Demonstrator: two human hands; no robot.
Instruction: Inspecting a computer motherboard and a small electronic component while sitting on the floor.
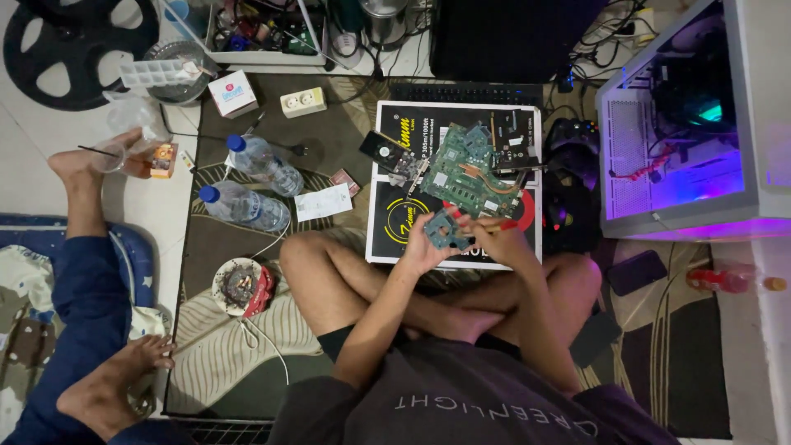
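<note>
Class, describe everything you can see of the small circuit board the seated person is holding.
The small blue-green circuit board is flat, roughly rectangular, with tiny components too small to make out. The left hand holds it from below, tilted up; the right hand touches its right edge. It sits above the black cardboard box, near the large green motherboard.

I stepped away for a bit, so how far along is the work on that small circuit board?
Looks done: the large green motherboard lies bare on the black box, out of any casing. In hand: the left hand holds a small circuit board while the right hand works at its edge; any tool is too small to tell. Left: the small board is still apart from the motherboard.
</note>
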